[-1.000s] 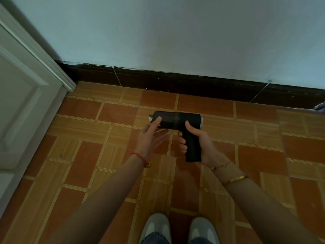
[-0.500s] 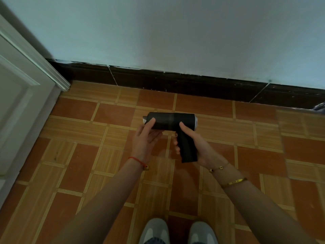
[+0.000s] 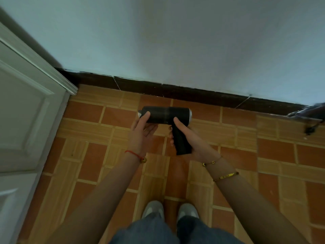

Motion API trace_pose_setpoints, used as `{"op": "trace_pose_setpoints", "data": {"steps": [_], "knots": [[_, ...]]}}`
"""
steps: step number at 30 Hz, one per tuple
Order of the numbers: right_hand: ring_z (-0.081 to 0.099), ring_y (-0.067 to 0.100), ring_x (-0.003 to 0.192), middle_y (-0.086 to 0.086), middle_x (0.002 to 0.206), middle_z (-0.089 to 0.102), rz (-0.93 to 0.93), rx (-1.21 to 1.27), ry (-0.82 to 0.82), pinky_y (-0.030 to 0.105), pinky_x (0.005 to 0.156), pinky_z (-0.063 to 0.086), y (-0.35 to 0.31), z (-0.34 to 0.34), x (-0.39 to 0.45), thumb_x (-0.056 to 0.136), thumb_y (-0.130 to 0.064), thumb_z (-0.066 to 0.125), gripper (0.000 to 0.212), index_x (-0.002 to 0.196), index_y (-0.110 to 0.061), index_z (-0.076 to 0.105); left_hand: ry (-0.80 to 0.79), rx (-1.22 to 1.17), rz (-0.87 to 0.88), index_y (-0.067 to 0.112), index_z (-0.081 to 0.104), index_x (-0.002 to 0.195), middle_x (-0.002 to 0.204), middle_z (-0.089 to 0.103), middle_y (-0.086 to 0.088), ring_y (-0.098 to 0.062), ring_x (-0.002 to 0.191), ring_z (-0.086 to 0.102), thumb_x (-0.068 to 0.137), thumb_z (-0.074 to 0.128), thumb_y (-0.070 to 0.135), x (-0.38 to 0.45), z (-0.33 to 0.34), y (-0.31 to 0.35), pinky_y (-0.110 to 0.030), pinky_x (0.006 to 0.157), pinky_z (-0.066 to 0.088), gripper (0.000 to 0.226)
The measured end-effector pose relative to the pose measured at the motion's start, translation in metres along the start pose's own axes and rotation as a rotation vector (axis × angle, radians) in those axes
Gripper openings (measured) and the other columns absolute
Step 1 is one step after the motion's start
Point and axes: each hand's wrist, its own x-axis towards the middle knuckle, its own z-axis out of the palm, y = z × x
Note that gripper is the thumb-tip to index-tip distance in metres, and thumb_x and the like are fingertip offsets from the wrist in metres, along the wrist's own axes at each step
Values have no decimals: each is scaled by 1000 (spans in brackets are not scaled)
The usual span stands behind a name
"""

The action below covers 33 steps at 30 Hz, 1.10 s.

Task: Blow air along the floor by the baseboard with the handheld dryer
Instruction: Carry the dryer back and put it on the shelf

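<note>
Black dryer (image 3: 165, 115): right hand (image 3: 190, 140) wraps the handle, left hand's (image 3: 140, 133) open fingers (image 3: 146, 115) steady the barrel; tilt the nozzle down toward the baseboard (image 3: 175, 91).

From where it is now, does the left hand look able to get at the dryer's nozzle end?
Probably yes: the left hand already cups the dryer barrel beside that end, with nothing between them.

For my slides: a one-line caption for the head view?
Right hand holds black handheld dryer; left hand steadies its barrel above tiled floor near dark baseboard.
</note>
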Motion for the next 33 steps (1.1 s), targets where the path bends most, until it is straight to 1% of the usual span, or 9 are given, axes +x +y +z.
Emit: {"op": "trace_pose_setpoints", "data": {"steps": [5,9,14,18,20,23,27,30,33], "knots": [[59,22,66,10,78,62,-48,-13,15,36,70,50,-85,56,-90,87,-43,68,42,100,-4,60,11,-19,27,15,59,122,119,67,-17,-23,105,71,91,66,29,-76,49,91,-28,89,58,35],[60,22,67,9,78,64,-68,-65,24,35,69,52,-165,107,-183,87,-45,66,42,98,-5,63,16,-29,35,14,60,124,119,68,-17,-25,109,70,92,66,28,-155,98,179,-28,89,58,36],[63,19,63,7,73,68,-84,-117,49,29,62,56,-261,170,-307,87,-46,65,39,93,-7,65,43,-13,60,14,63,120,125,66,-20,-29,115,66,89,67,30,-270,163,291,-30,91,58,35],[64,18,58,6,67,68,-109,-125,48,27,57,55,-326,213,-396,85,-47,66,39,88,-9,65,44,-31,68,17,65,114,118,68,-16,-23,106,68,93,64,26,-356,207,369,-25,84,59,23],[64,18,57,6,67,68,-126,-135,47,27,56,55,-351,230,-434,84,-49,67,39,84,-9,66,41,-22,81,17,65,114,114,69,-13,-22,105,69,95,62,24,-393,224,400,-26,85,59,20],[64,19,56,8,66,67,-153,-144,52,28,55,54,-379,252,-481,84,-49,67,40,81,-9,66,34,-25,94,18,66,109,111,69,-12,-20,102,69,95,61,23,-440,244,437,-28,90,58,15],[63,21,59,10,71,66,-164,-161,39,29,57,55,-400,272,-526,85,-49,65,42,87,-7,65,30,-33,99,16,65,109,107,71,-10,-18,98,70,96,61,22,-486,256,466,-29,91,58,15],[63,21,61,10,71,66,-177,-168,19,29,59,55,-403,279,-549,85,-49,65,42,87,-7,65,24,-51,101,14,65,112,110,71,-12,-19,99,71,94,62,23,-509,256,475,-27,86,60,20],[64,19,59,8,69,68,-160,-177,-12,28,57,56,-402,285,-566,77,-52,67,45,85,-8,67,37,-86,106,12,66,113,107,73,-14,-20,96,73,94,63,25,-528,252,477,-25,75,60,24]]}}
